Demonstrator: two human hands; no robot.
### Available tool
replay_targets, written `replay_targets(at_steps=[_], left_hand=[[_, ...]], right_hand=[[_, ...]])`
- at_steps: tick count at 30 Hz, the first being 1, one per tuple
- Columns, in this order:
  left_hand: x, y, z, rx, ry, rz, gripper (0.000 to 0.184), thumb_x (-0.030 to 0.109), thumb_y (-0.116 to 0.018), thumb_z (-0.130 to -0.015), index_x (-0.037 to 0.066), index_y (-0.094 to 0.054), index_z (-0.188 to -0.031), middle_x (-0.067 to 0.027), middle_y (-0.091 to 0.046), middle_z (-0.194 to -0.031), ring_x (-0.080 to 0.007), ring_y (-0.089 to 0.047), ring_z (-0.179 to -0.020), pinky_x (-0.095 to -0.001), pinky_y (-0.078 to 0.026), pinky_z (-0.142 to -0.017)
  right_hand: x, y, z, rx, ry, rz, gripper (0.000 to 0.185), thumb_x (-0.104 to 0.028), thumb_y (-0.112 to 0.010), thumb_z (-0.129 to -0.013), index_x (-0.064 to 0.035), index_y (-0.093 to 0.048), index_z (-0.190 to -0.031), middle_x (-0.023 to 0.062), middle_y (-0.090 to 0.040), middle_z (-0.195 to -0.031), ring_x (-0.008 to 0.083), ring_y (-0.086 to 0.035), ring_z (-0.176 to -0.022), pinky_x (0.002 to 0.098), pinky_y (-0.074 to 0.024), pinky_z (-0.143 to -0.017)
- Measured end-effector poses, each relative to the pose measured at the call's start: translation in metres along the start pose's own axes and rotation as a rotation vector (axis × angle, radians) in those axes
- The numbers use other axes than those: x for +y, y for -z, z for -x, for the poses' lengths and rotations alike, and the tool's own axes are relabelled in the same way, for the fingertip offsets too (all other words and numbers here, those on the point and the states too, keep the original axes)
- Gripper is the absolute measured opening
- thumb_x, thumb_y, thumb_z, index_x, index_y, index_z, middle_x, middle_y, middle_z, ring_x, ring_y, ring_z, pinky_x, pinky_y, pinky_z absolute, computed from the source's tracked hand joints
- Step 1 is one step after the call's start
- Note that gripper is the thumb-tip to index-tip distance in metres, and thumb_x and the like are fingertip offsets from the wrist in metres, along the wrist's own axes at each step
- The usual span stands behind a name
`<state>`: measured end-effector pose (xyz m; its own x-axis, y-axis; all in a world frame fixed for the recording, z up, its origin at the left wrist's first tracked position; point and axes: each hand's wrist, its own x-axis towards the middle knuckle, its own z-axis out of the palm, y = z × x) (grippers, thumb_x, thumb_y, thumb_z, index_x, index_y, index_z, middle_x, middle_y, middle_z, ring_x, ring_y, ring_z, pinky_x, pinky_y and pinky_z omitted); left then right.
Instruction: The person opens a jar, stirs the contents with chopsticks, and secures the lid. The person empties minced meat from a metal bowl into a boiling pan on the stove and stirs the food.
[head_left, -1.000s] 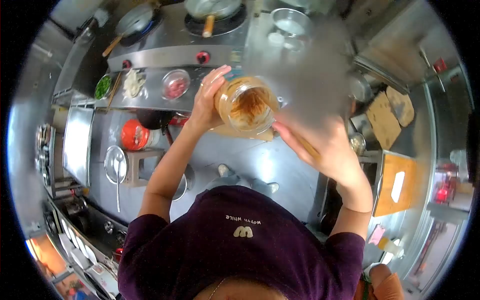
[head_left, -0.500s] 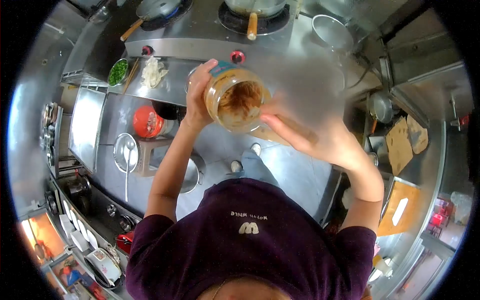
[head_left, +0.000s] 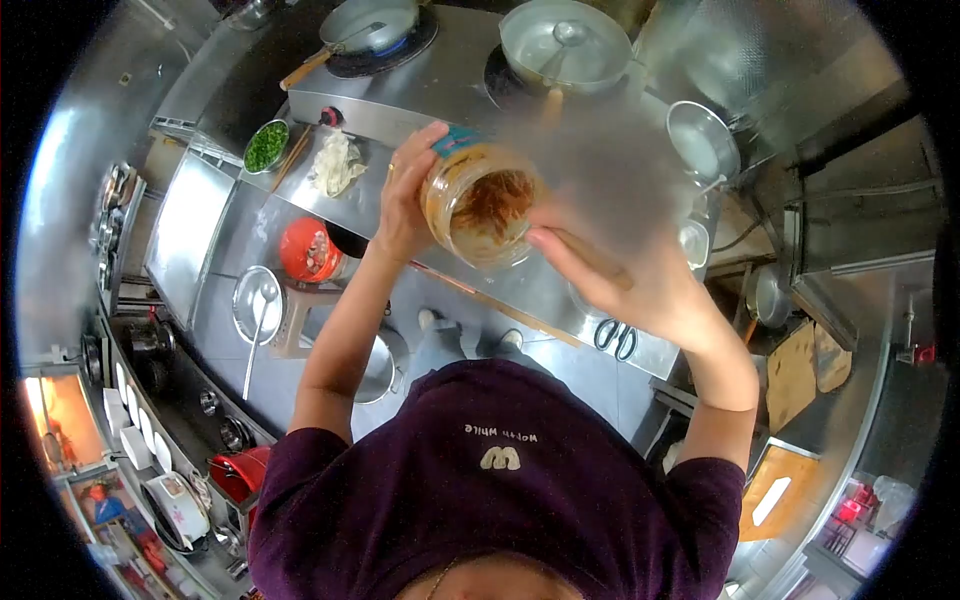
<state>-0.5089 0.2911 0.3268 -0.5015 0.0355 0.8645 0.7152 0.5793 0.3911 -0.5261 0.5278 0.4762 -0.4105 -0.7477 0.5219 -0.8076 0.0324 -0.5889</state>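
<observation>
At 12 o'clock, the left hand (head_left: 405, 195) curled round the side of the jar (head_left: 485, 205), which was held up with its smeared mouth tilted towards the person. The right hand (head_left: 640, 275) pinched a stick (head_left: 621, 278) beside the mouth, partly blurred. Scissors (head_left: 615, 339) lay at 1 o'clock. Beyond, at 11, were cloth-like white pieces (head_left: 337, 165), chopsticks (head_left: 292, 158) and greens (head_left: 266, 147); farthest, at 12, a pan (head_left: 590, 60).
</observation>
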Motion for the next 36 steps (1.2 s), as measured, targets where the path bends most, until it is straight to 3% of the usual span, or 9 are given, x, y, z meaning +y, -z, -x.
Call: replay_targets(at_steps=[15,17,19,21,23,28,31,34,36], left_hand=[[-0.107,0.078,-0.018,-0.044,-0.083,-0.102,0.044,0.023,-0.042,-0.089,0.022,-0.021,-0.129,-0.0191,-0.033,-0.127,-0.0314,-0.045,-0.108,-0.0410,-0.045,-0.084],[-0.129,0.090,0.005,-0.114,0.245,-0.027,0.049,0.022,-0.048,-0.086,0.017,-0.023,-0.128,-0.0196,-0.034,-0.126,-0.0302,-0.047,-0.106,-0.0400,-0.047,-0.082],[-0.131,0.095,-0.003,-0.071,0.230,-0.027,0.056,0.021,-0.055,-0.081,0.011,-0.026,-0.127,-0.0199,-0.036,-0.125,-0.0290,-0.049,-0.105,-0.0389,-0.048,-0.081],[-0.129,0.093,-0.020,0.082,-0.126,-0.099,0.063,0.019,-0.064,-0.075,0.005,-0.029,-0.125,-0.0201,-0.038,-0.123,-0.0278,-0.051,-0.103,-0.0376,-0.049,-0.079],[-0.132,0.098,-0.008,0.046,0.088,-0.061,0.070,0.012,-0.070,-0.067,0.004,-0.030,-0.123,-0.0223,-0.041,-0.121,-0.0291,-0.049,-0.104,-0.0371,-0.047,-0.081],[-0.130,0.083,0.011,0.124,0.267,0.157,0.085,0.009,-0.073,-0.063,0.008,-0.017,-0.127,-0.0267,-0.037,-0.121,-0.0312,-0.048,-0.104,-0.0380,-0.046,-0.081],[-0.122,0.075,0.027,0.194,0.777,0.332,0.099,0.018,-0.080,-0.055,0.000,-0.013,-0.126,-0.0222,-0.036,-0.122,-0.0261,-0.047,-0.106,-0.0354,-0.042,-0.087],[-0.099,0.064,0.026,0.207,0.549,-0.165,0.104,0.030,-0.083,-0.048,-0.002,-0.018,-0.123,-0.0174,-0.040,-0.117,-0.0261,-0.045,-0.109,-0.0354,-0.035,-0.092],[-0.103,0.072,0.040,0.175,0.643,-0.212,0.101,0.031,-0.082,-0.049,-0.002,-0.021,-0.123,-0.0171,-0.039,-0.117,-0.0266,-0.044,-0.109,-0.0355,-0.035,-0.091]], right_hand=[[0.038,-0.076,-0.098,0.183,-0.171,-0.184,0.006,0.001,-0.060,-0.073,0.0037,-0.059,-0.078,0.0109,-0.056,-0.067,0.0187,-0.056,-0.057,0.0260,-0.0418,-0.049],[0.038,-0.082,-0.105,0.214,-0.246,-0.260,0.006,0.002,-0.059,-0.073,0.0041,-0.060,-0.079,0.0100,-0.057,-0.067,0.0161,-0.056,-0.057,0.0244,-0.0415,-0.049],[0.035,-0.079,-0.111,0.264,-0.290,-0.342,0.006,0.003,-0.058,-0.074,0.0049,-0.060,-0.080,0.0091,-0.057,-0.068,0.0137,-0.055,-0.057,0.0227,-0.0411,-0.049],[0.029,-0.072,-0.112,0.287,-0.303,-0.411,0.007,0.003,-0.056,-0.077,0.0056,-0.060,-0.082,0.0091,-0.057,-0.072,0.0119,-0.056,-0.060,0.0203,-0.0437,-0.051],[0.023,-0.065,-0.110,0.337,-0.332,-0.475,0.008,0.003,-0.056,-0.077,0.0058,-0.059,-0.083,0.0095,-0.057,-0.075,0.0117,-0.057,-0.060,0.0197,-0.0451,-0.052],[0.024,-0.047,-0.094,0.368,-0.302,-0.482,0.010,-0.001,-0.056,-0.080,0.0063,-0.058,-0.086,0.0110,-0.057,-0.076,0.0132,-0.058,-0.060,0.0211,-0.0472,-0.053],[0.028,-0.037,-0.089,0.427,-0.343,-0.607,0.011,-0.002,-0.054,-0.081,0.0069,-0.058,-0.085,0.0122,-0.058,-0.073,0.0143,-0.058,-0.058,0.0226,-0.0474,-0.052],[0.039,-0.032,-0.093,0.493,-0.323,-0.664,0.013,-0.005,-0.052,-0.082,0.0077,-0.055,-0.084,0.0143,-0.057,-0.070,0.0179,-0.057,-0.053,0.0264,-0.0481,-0.048],[0.053,-0.032,-0.105,0.532,-0.312,-0.698,0.016,-0.008,-0.050,-0.084,0.0079,-0.053,-0.085,0.0145,-0.057,-0.068,0.0197,-0.056,-0.050,0.0276,-0.0480,-0.047]])
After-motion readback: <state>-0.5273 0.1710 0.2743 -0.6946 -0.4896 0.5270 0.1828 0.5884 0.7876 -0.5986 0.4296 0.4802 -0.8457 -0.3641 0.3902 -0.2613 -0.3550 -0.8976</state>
